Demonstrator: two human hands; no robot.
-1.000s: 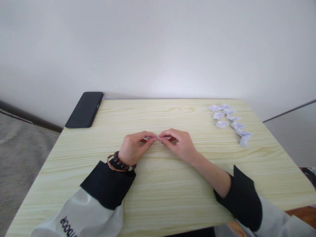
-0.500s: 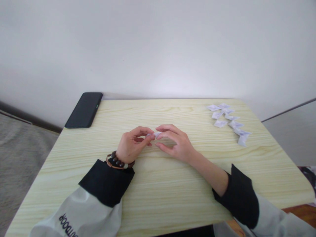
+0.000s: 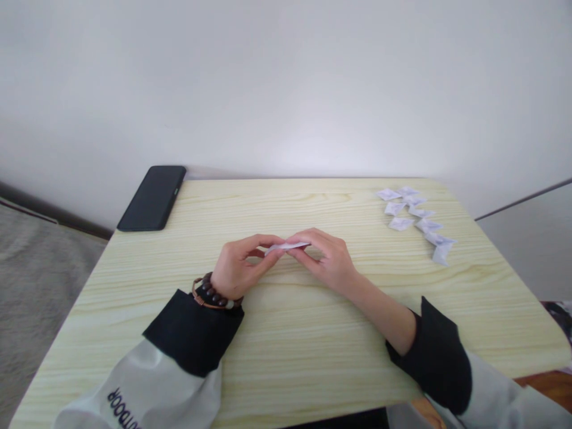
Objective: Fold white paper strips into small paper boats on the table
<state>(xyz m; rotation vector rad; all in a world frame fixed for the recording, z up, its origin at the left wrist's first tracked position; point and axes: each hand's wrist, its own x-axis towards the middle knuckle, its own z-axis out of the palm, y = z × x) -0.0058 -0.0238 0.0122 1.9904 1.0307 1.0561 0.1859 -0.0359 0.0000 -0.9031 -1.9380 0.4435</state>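
Note:
A small folded piece of white paper (image 3: pixel 289 245) is pinched between both hands above the middle of the table. My left hand (image 3: pixel 241 265), with a beaded bracelet at its wrist, grips the paper's left part between thumb and fingers. On the other side, my right hand (image 3: pixel 328 259) has closed thumb and fingers on the right part. The fingertips of the two hands meet at the paper's middle and cover some of it. Over at the right lie several small folded white paper pieces (image 3: pixel 401 223), pointed in shape.
The pale wood-grain table (image 3: pixel 313 345) backs onto a white wall (image 3: pixel 286 89). A dark phone-like tablet (image 3: pixel 152 199) lies at the table's far left corner. Grey fabric (image 3: pixel 36 298) is on the left beyond the table edge.
My right thumb and fingers were apart at the paper's right end; now they are pinched on it. The paper shows longer between the hands.

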